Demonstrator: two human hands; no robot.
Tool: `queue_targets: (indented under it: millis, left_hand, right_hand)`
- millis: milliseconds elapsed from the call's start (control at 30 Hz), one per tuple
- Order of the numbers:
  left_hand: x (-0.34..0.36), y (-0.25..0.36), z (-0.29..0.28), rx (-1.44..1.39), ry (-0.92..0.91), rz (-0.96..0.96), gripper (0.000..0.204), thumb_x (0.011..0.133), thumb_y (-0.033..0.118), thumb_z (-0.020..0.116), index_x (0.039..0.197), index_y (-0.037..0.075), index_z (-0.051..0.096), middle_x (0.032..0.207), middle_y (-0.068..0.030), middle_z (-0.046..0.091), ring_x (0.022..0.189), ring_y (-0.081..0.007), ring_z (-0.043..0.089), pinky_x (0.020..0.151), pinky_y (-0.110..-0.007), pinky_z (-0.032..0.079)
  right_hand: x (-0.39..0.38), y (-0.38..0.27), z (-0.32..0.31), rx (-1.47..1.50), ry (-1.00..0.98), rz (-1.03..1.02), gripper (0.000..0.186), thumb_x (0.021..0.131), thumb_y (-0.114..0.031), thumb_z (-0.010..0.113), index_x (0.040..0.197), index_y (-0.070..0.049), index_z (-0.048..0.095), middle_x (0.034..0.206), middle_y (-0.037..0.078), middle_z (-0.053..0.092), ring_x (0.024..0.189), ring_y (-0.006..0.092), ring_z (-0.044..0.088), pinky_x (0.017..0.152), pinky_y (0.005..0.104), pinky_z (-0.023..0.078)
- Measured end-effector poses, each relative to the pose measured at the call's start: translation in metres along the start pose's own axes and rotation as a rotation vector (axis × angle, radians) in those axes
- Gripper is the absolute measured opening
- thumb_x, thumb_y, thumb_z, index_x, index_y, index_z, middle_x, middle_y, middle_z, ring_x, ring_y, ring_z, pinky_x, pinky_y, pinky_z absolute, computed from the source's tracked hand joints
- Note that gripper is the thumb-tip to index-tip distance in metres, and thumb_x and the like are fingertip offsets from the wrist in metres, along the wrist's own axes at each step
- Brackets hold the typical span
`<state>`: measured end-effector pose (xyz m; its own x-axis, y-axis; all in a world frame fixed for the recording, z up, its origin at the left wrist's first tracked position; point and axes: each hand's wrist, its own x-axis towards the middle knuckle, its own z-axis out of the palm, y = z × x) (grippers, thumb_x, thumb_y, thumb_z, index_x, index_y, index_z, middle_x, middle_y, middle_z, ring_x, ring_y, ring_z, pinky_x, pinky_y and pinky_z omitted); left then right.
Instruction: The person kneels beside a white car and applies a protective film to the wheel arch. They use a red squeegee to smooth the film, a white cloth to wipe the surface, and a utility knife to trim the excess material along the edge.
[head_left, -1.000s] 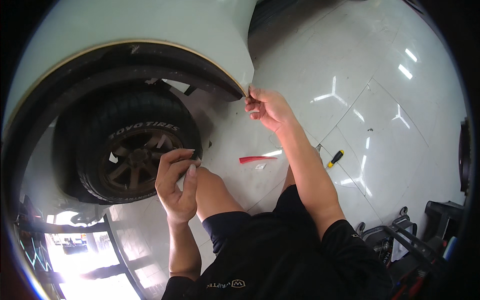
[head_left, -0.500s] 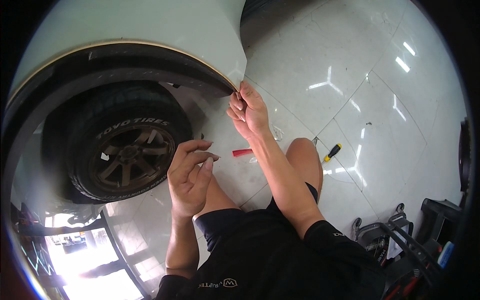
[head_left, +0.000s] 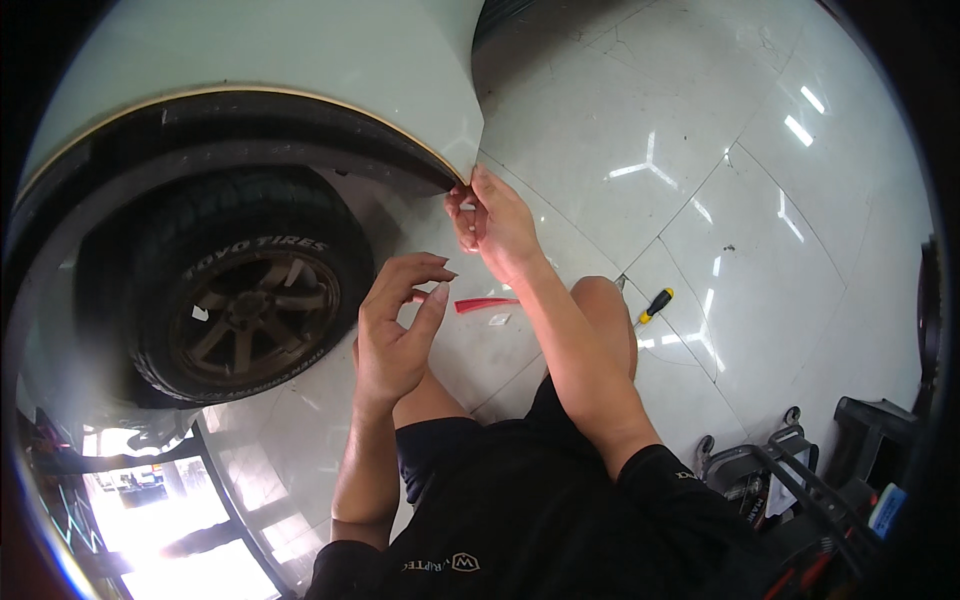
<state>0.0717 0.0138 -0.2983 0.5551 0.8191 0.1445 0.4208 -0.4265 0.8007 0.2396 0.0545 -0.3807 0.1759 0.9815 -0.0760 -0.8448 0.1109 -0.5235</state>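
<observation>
A pale green-grey car body panel curves over a black wheel arch flare, with a thin yellowish strip running along their seam. At the seam's lower right end, my right hand pinches the panel's edge, thumb in front and fingers curled behind; whatever small piece lies between the fingertips is hidden. My left hand hovers to the lower left of it, close to the tire. Its fingers are bent and its thumb stands apart from them, with nothing visible in between.
On the tiled floor below my hands lie a red flat strip and a small whitish scrap. A black and yellow handled tool lies beside my right knee. At the lower right stands a dark wheeled cart carrying several items.
My left hand has moved up and to the right, nearer my right hand. The right hand stays at the panel's corner, and the whole view has shifted slightly.
</observation>
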Motion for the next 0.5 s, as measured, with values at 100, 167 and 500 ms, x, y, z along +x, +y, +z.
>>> queue_targets:
  millis: [100,167,500]
  left_hand:
    - [-0.002,-0.001,0.001,-0.003,-0.019,0.006,0.02,0.095,0.006,0.061,0.111,0.001,0.069,0.125,-0.0096,0.063,0.111,-0.0179,0.062,0.089,-0.03,0.047]
    - [-0.004,-0.014,0.0,-0.007,-0.033,0.005,0.021,0.094,0.007,0.061,0.113,0.001,0.068,0.124,-0.0092,0.064,0.111,-0.0179,0.062,0.089,-0.03,0.047]
    - [-0.029,-0.029,-0.004,0.03,0.064,-0.179,0.017,0.092,0.009,0.067,0.107,0.004,0.073,0.118,-0.0067,0.07,0.105,-0.0175,0.067,0.085,-0.029,0.053]
  right_hand:
    - [0.01,0.013,-0.008,0.116,-0.164,-0.124,0.031,0.107,-0.04,0.054,0.095,-0.011,0.052,0.069,0.0,0.051,0.047,0.007,0.034,0.046,0.0248,0.028]
    - [0.017,0.021,-0.014,0.19,-0.225,-0.141,0.029,0.107,-0.038,0.054,0.097,-0.012,0.051,0.068,-0.001,0.05,0.048,0.0064,0.033,0.049,0.0239,0.027]
    - [0.013,0.025,-0.001,0.095,0.043,-0.295,0.028,0.104,-0.026,0.059,0.08,-0.013,0.053,0.063,-0.007,0.04,0.052,0.0033,0.028,0.049,0.0229,0.024]
